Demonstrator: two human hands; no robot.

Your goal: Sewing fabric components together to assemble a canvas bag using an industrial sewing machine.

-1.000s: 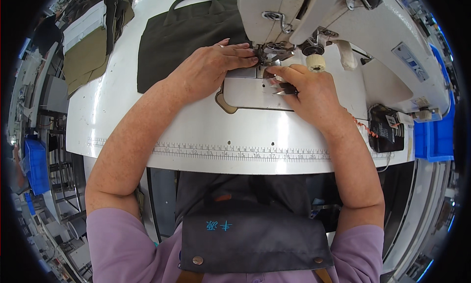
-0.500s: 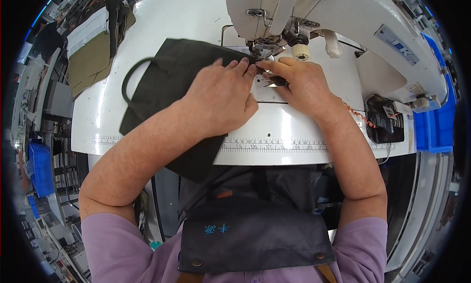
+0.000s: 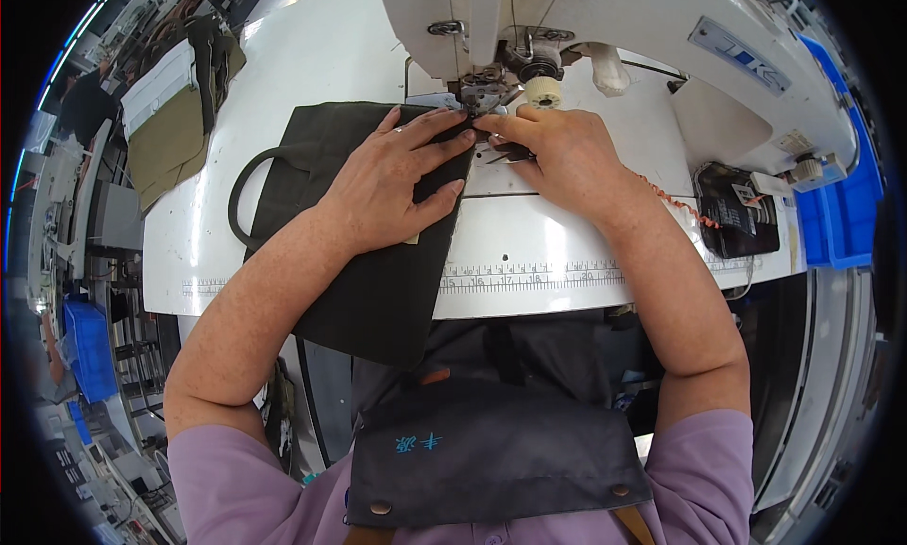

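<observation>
A dark green fabric piece (image 3: 368,304) with a looped strap handle (image 3: 238,197) lies under the sewing machine head (image 3: 480,87), its lower part hanging over the table's front edge. My left hand (image 3: 383,186) rests flat on it, fingers spread, fingertips close to the presser foot. On the other side, my right hand (image 3: 576,158) is closed round small thread snips (image 3: 512,153). Its index finger reaches to the fabric edge beside the presser foot. The stitching point is partly hidden by fingers and machine parts.
The white sewing table (image 3: 510,229) has a ruler strip (image 3: 539,276) near its front edge. An orange coiled cord (image 3: 675,203) runs to a black pad (image 3: 732,214) at right. Fabric pieces (image 3: 170,129) are stacked far left. Blue bins (image 3: 836,205) stand beyond the right side.
The fabric has turned so its right edge now runs more nearly toward me. My left hand has turned with it, thumb now lying on the fabric. The right hand still holds the snips.
</observation>
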